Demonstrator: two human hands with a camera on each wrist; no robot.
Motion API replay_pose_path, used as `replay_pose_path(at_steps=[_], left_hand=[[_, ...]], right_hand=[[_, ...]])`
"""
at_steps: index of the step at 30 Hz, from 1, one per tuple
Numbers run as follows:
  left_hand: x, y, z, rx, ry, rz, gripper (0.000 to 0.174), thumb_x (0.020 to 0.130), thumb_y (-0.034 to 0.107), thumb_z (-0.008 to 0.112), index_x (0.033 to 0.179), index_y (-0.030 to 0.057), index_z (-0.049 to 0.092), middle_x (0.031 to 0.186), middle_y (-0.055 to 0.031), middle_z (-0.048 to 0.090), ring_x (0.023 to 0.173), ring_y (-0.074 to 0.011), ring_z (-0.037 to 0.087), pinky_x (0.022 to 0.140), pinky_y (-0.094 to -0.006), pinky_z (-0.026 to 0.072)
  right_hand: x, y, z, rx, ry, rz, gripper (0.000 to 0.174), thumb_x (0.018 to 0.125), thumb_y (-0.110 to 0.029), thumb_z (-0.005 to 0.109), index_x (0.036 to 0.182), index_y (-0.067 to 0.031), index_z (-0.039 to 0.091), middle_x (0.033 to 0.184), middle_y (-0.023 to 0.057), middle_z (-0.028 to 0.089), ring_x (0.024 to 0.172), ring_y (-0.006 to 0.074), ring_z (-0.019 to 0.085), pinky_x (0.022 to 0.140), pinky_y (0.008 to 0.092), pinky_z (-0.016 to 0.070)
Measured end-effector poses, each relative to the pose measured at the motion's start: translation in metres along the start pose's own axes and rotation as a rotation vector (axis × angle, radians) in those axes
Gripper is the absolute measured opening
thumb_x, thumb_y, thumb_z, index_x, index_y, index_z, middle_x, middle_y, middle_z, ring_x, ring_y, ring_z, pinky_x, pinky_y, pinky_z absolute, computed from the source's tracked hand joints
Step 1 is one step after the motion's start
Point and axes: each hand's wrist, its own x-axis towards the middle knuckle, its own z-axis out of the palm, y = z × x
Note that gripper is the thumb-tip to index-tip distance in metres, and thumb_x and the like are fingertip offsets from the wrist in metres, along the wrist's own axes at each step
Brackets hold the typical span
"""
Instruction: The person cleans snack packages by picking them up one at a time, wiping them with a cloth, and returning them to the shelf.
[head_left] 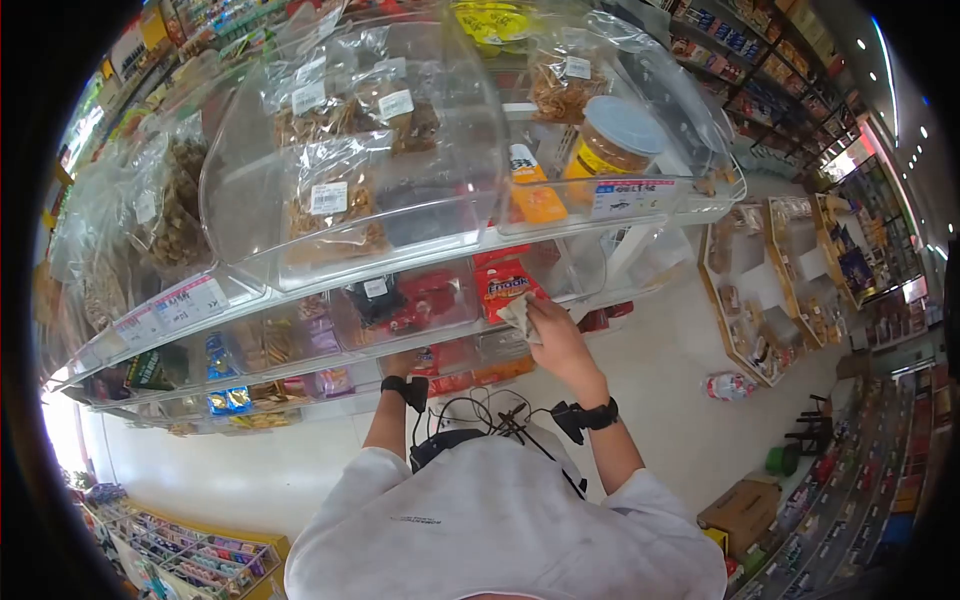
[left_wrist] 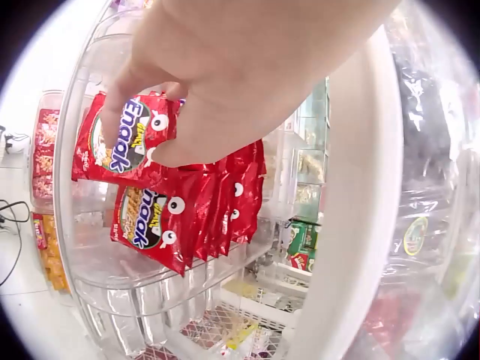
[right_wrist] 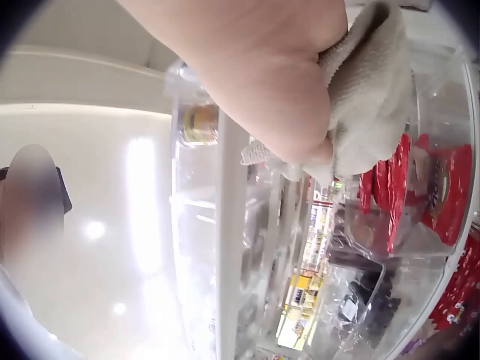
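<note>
My right hand (head_left: 562, 348) grips a crumpled beige cloth (head_left: 518, 317) in front of a clear bin. In the right wrist view the cloth (right_wrist: 371, 97) bunches out past the thumb, and red snack packets lie behind it. My left hand (left_wrist: 232, 75) reaches into a lower clear bin. Its thumb and fingers pinch a red Enaak snack packet (left_wrist: 131, 139) at the top of a group. Several more red packets (left_wrist: 199, 225) stand overlapped just below that one. In the head view the shelf edge partly hides the left hand.
Clear tiered bins (head_left: 390, 250) with price labels stretch across the front. The upper tier holds bagged dried goods (head_left: 330, 205), a blue-lidded tub (head_left: 622, 135) and an orange packet (head_left: 537, 200). Cables (head_left: 490, 410) hang at the waist. Wooden display bins (head_left: 740, 330) stand to the right.
</note>
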Motion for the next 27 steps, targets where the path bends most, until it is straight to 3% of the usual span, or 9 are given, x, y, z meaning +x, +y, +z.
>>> replay_pose_path(at_steps=[2, 4, 6, 10, 17, 20, 24, 25, 27], left_hand=[[-0.007, 0.015, 0.003, -0.167, 0.083, -0.196, 0.050, 0.076, 0.036, 0.081, 0.115, 0.0084, 0.069, 0.111, -0.0149, 0.071, 0.096, -0.0334, 0.067, 0.086, -0.0418, 0.0516], [-0.009, 0.028, 0.000, -0.232, 0.034, -0.136, 0.052, 0.075, 0.038, 0.081, 0.115, 0.0075, 0.069, 0.107, -0.0143, 0.072, 0.096, -0.0321, 0.067, 0.086, -0.0415, 0.0510], [-0.011, 0.034, -0.008, -0.250, -0.018, -0.205, 0.063, 0.078, 0.045, 0.077, 0.125, 0.0051, 0.064, 0.122, -0.0149, 0.068, 0.109, -0.0299, 0.063, 0.096, -0.0395, 0.0481], [0.006, -0.039, 0.004, 0.012, -0.037, -0.161, 0.080, 0.078, 0.056, 0.075, 0.135, 0.0037, 0.055, 0.135, -0.0185, 0.060, 0.127, -0.0300, 0.055, 0.106, -0.0403, 0.0429], [-0.042, 0.115, -0.022, 0.862, -0.091, 0.170, 0.082, 0.077, 0.059, 0.074, 0.136, 0.0043, 0.056, 0.134, -0.0193, 0.060, 0.128, -0.0314, 0.055, 0.105, -0.0418, 0.0432], [-0.072, 0.195, -0.033, 0.818, -0.210, 0.267, 0.084, 0.077, 0.061, 0.074, 0.136, 0.0045, 0.056, 0.134, -0.0196, 0.061, 0.128, -0.0320, 0.055, 0.105, -0.0425, 0.0434], [-0.110, 0.282, -0.053, 0.573, -0.424, 0.211, 0.044, 0.087, 0.037, 0.066, 0.117, 0.0050, 0.064, 0.111, -0.0245, 0.066, 0.106, -0.0404, 0.063, 0.090, -0.0500, 0.0499], [-0.122, 0.291, -0.051, 0.481, -0.230, 0.455, 0.031, 0.086, 0.025, 0.064, 0.108, 0.0038, 0.066, 0.104, -0.0243, 0.067, 0.096, -0.0420, 0.065, 0.082, -0.0512, 0.0514], [-0.142, 0.343, -0.061, 0.497, -0.403, 0.415, 0.029, 0.086, 0.024, 0.068, 0.105, 0.0026, 0.063, 0.104, -0.0220, 0.067, 0.099, -0.0389, 0.065, 0.081, -0.0462, 0.0512]], right_hand=[[0.007, 0.007, 0.021, 0.025, -0.127, 0.043, 0.036, 0.077, -0.002, 0.064, 0.113, 0.0014, 0.061, 0.111, 0.0235, 0.063, 0.110, 0.0445, 0.056, 0.102, 0.0460, 0.0441], [0.011, 0.006, 0.031, -0.024, -0.095, 0.036, 0.032, 0.080, -0.004, 0.064, 0.112, 0.0020, 0.060, 0.110, 0.0241, 0.063, 0.108, 0.0458, 0.056, 0.101, 0.0467, 0.0448], [0.013, 0.003, 0.032, 0.100, -0.077, 0.178, 0.030, 0.086, -0.006, 0.063, 0.114, 0.0027, 0.060, 0.107, 0.0240, 0.064, 0.106, 0.0468, 0.057, 0.099, 0.0461, 0.0460], [0.005, -0.028, 0.016, 0.416, 0.109, 0.385, 0.030, 0.093, -0.012, 0.062, 0.119, 0.0042, 0.059, 0.105, 0.0206, 0.067, 0.097, 0.0399, 0.064, 0.091, 0.0411, 0.0492], [-0.067, -0.065, -0.005, 0.606, 0.247, 0.811, 0.031, 0.099, -0.023, 0.062, 0.117, 0.0022, 0.064, 0.100, 0.0046, 0.068, 0.091, 0.0112, 0.059, 0.081, 0.0283, 0.0481], [-0.095, -0.043, 0.018, 0.604, 0.302, 0.865, 0.031, 0.100, -0.025, 0.062, 0.116, 0.0013, 0.065, 0.100, 0.0012, 0.067, 0.090, 0.0081, 0.058, 0.080, 0.0251, 0.0472], [-0.098, -0.037, 0.026, 0.619, 0.399, 0.847, 0.033, 0.101, -0.028, 0.062, 0.116, 0.0010, 0.064, 0.100, 0.0009, 0.066, 0.090, 0.0082, 0.057, 0.080, 0.0252, 0.0467], [-0.099, -0.038, 0.027, 0.633, 0.430, 0.839, 0.033, 0.101, -0.028, 0.062, 0.116, 0.0010, 0.064, 0.100, 0.0007, 0.065, 0.090, 0.0082, 0.056, 0.080, 0.0252, 0.0465], [-0.104, -0.029, 0.026, 0.649, 0.355, 0.869, 0.034, 0.101, -0.029, 0.062, 0.118, 0.0009, 0.063, 0.102, 0.0012, 0.065, 0.091, 0.0088, 0.056, 0.081, 0.0255, 0.0465]])
